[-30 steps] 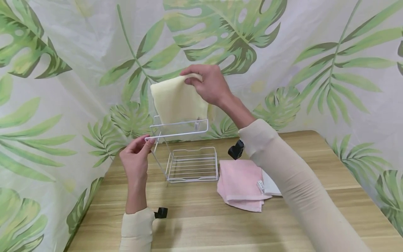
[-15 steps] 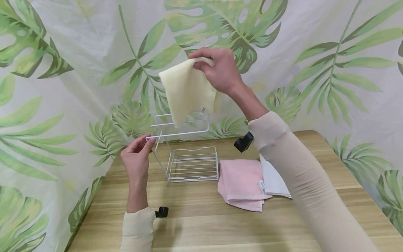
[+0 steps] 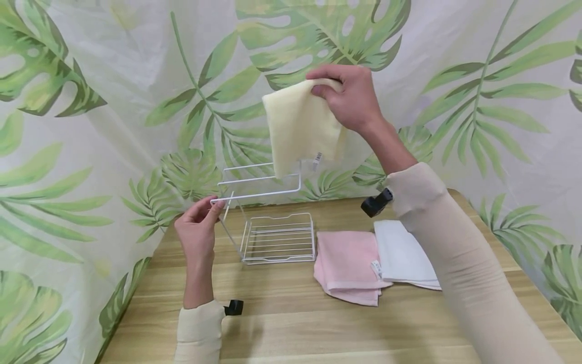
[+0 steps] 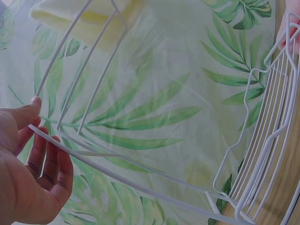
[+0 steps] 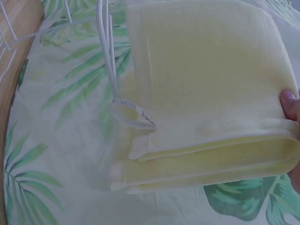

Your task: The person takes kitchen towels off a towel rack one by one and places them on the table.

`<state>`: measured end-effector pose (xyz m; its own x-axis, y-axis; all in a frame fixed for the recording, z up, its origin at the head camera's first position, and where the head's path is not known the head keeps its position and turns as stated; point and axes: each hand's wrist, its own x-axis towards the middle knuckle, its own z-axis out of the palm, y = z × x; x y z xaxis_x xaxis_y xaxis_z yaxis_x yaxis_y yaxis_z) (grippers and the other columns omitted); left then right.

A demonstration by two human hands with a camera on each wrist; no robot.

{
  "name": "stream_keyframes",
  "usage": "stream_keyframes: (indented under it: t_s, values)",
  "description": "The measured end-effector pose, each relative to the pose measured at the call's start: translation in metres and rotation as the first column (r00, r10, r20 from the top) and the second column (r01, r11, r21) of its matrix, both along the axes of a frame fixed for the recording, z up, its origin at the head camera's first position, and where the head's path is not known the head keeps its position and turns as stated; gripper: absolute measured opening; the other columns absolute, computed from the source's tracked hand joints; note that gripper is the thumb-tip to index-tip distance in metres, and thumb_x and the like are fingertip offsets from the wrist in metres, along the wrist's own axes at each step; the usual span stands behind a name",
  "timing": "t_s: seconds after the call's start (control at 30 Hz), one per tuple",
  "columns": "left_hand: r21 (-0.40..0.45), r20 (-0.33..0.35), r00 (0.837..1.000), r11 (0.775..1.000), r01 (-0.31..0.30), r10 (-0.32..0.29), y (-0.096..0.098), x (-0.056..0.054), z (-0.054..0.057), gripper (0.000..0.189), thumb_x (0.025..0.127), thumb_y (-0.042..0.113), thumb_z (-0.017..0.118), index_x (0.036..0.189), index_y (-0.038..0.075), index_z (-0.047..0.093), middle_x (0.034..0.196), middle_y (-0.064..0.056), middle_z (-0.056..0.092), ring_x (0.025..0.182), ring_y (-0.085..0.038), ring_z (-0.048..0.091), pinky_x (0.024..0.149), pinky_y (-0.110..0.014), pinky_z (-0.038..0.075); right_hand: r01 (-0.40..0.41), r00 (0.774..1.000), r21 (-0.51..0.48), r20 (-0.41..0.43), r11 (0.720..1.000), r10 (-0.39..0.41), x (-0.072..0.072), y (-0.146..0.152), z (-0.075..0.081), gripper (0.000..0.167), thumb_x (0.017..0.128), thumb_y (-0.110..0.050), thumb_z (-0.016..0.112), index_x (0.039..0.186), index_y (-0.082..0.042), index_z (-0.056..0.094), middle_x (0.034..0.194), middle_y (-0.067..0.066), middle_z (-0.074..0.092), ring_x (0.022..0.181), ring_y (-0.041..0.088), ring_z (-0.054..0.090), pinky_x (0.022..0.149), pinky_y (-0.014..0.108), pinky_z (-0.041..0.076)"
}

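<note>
Between thumb and fingers, my right hand [image 3: 352, 96] pinches the top fold of a pale yellow towel [image 3: 300, 121], which hangs down with its small tag showing. The towel's lower left corner overlaps the upper bars of a white wire rack [image 3: 259, 194] in the head view. In the right wrist view the folded layers of the yellow towel [image 5: 215, 70] are seen close beside the rack's bars. My left hand [image 3: 197, 222] pinches the front left corner of the rack's upper tier; the left wrist view shows thumb and fingers at that wire [image 4: 56, 143].
A folded pink towel [image 3: 347, 263] lies on the wooden table [image 3: 282, 328] to the right of the rack's slatted base. Beside it is a folded white towel [image 3: 402, 253], partly behind the right sleeve. A leaf-patterned cloth [image 3: 123, 126] hangs behind the table.
My right hand has lifted the yellow towel up from the rack's upper bars and carried it to the right. More of the white towel shows. My left hand keeps its place on the rack.
</note>
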<state>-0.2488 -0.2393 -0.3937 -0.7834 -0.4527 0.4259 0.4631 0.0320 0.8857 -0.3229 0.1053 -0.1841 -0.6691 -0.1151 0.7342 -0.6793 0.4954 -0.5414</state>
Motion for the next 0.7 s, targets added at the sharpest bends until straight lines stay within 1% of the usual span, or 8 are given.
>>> stream_keyframes:
  t_s: [0.1, 0.13, 0.23, 0.37, 0.43, 0.57, 0.63, 0.7]
  values:
    - [0.002, 0.003, 1.000, 1.000, -0.003, 0.003, 0.000, 0.000, 0.000, 0.040, 0.088, 0.010, 0.090, 0.112, -0.017, 0.074, 0.075, 0.008, 0.074, 0.066, -0.004, 0.066, 0.062, -0.016, 0.060, 0.021, 1.000, 0.012, -0.017, 1.000, -0.020, 0.001, 0.013, -0.003, 0.017, 0.098, -0.010, 0.079, 0.114, -0.012, 0.085, 0.118, 0.008, 0.082, 0.111, 0.019, 0.077, 0.090, 0.015, 0.055]
    - [0.003, 0.004, 1.000, 1.000, -0.003, 0.003, 0.000, 0.000, 0.000, 0.040, 0.088, 0.010, 0.090, 0.113, -0.017, 0.074, 0.075, 0.008, 0.074, 0.066, -0.004, 0.066, 0.062, -0.016, 0.060, 0.030, 0.999, 0.014, -0.015, 0.999, -0.030, 0.002, 0.017, -0.003, 0.016, 0.098, -0.010, 0.079, 0.113, -0.013, 0.085, 0.117, 0.008, 0.082, 0.111, 0.017, 0.077, 0.090, 0.014, 0.055]
    - [0.013, 0.004, 1.000, 1.000, -0.001, 0.001, 0.000, 0.000, 0.001, 0.035, 0.088, 0.010, 0.090, 0.110, -0.013, 0.077, 0.075, 0.007, 0.074, 0.066, -0.004, 0.066, 0.063, -0.017, 0.061, 0.053, 0.999, 0.014, -0.001, 0.998, -0.053, 0.008, 0.030, -0.004, 0.014, 0.097, -0.011, 0.081, 0.110, -0.014, 0.086, 0.114, 0.007, 0.083, 0.104, 0.006, 0.075, 0.087, 0.013, 0.053]
    - [0.022, 0.005, 1.000, 1.000, 0.002, -0.002, 0.001, 0.001, 0.001, 0.025, 0.087, 0.010, 0.091, 0.106, -0.005, 0.081, 0.075, 0.007, 0.075, 0.066, -0.004, 0.067, 0.063, -0.017, 0.061, 0.084, 0.996, 0.024, 0.035, 0.996, -0.085, 0.017, 0.047, -0.007, 0.012, 0.096, -0.012, 0.082, 0.107, -0.016, 0.087, 0.112, 0.007, 0.083, 0.093, -0.010, 0.068, 0.084, 0.012, 0.052]
    - [0.019, 0.006, 1.000, 1.000, 0.002, -0.002, 0.001, 0.002, 0.001, 0.027, 0.087, 0.010, 0.091, 0.106, -0.007, 0.080, 0.075, 0.007, 0.074, 0.066, -0.004, 0.067, 0.063, -0.017, 0.061, 0.099, 0.994, 0.040, 0.045, 0.994, -0.101, 0.022, 0.056, -0.010, 0.012, 0.096, -0.012, 0.082, 0.107, -0.015, 0.087, 0.111, 0.006, 0.084, 0.090, -0.013, 0.066, 0.082, 0.012, 0.052]
    - [0.017, 0.006, 1.000, 1.000, 0.004, -0.004, 0.001, 0.002, 0.001, 0.036, 0.088, 0.010, 0.090, 0.111, -0.014, 0.076, 0.076, 0.007, 0.075, 0.067, -0.004, 0.069, 0.063, -0.017, 0.061, 0.133, 0.989, 0.072, 0.054, 0.988, -0.137, 0.032, 0.074, -0.016, 0.013, 0.096, -0.012, 0.083, 0.107, -0.014, 0.087, 0.107, 0.001, 0.084, 0.088, -0.015, 0.065, 0.079, 0.011, 0.051]
    - [0.017, 0.005, 1.000, 1.000, 0.005, -0.005, 0.000, 0.002, 0.001, 0.038, 0.088, 0.010, 0.090, 0.112, -0.016, 0.075, 0.076, 0.007, 0.075, 0.068, -0.004, 0.069, 0.064, -0.017, 0.062, 0.147, 0.986, 0.084, 0.061, 0.986, -0.153, 0.037, 0.083, -0.019, 0.013, 0.095, -0.013, 0.083, 0.108, -0.014, 0.087, 0.105, -0.004, 0.084, 0.088, -0.015, 0.065, 0.078, 0.010, 0.050]
    - [0.020, 0.003, 1.000, 1.000, 0.007, -0.007, 0.001, 0.002, 0.001, 0.038, 0.088, 0.009, 0.090, 0.112, -0.016, 0.075, 0.076, 0.007, 0.075, 0.068, -0.004, 0.069, 0.064, -0.017, 0.062, 0.159, 0.984, 0.089, 0.071, 0.983, -0.165, 0.043, 0.092, -0.024, 0.013, 0.095, -0.013, 0.084, 0.107, -0.014, 0.087, 0.101, -0.013, 0.083, 0.088, -0.016, 0.064, 0.076, 0.010, 0.048]
